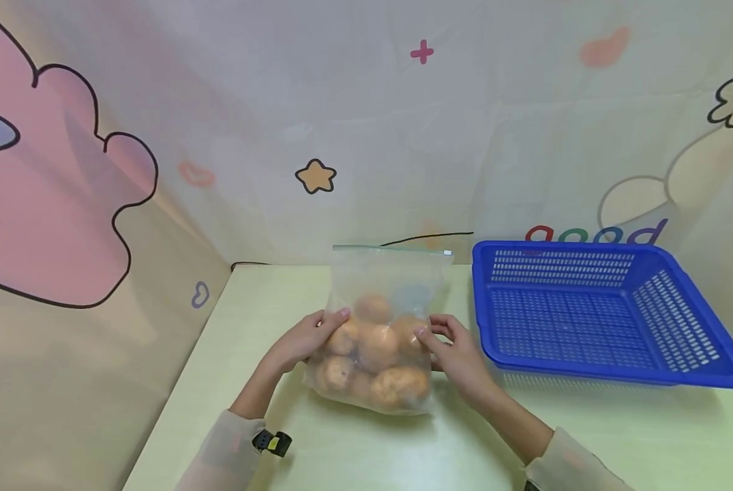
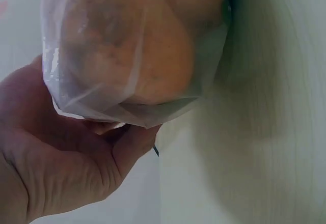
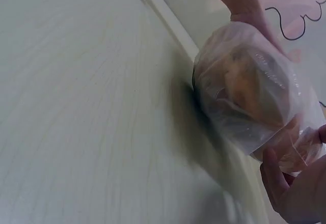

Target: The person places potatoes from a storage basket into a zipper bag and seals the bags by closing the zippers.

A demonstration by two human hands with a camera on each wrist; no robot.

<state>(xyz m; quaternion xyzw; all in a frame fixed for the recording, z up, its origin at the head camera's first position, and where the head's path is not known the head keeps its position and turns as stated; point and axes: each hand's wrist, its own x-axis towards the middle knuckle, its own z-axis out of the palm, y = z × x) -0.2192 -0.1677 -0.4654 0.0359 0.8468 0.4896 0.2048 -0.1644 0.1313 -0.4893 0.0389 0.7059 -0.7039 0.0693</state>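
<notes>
A translucent zip bag [image 1: 366,273] full of several potatoes [image 1: 397,386] is in the middle of the head view, its slider strip along the top. My left hand [image 1: 307,339] grips the bag's left side, thumb on the front and fingers behind. On the opposite side my right hand [image 1: 461,354] holds the bag's edge, thumb in front. In the left wrist view, a potato [image 2: 137,56] presses against the plastic beside the left hand [image 2: 61,152]. The right wrist view has the bag's lower end [image 3: 244,86] above the table, with the right hand [image 3: 300,193] at its side.
A blue plastic basket [image 1: 485,320] with slotted walls stands to the right of the bag on the pale table [image 1: 249,293]. Behind the table hangs a cloth backdrop [image 1: 249,123] with printed shapes. A black band [image 1: 272,442] is on the left sleeve.
</notes>
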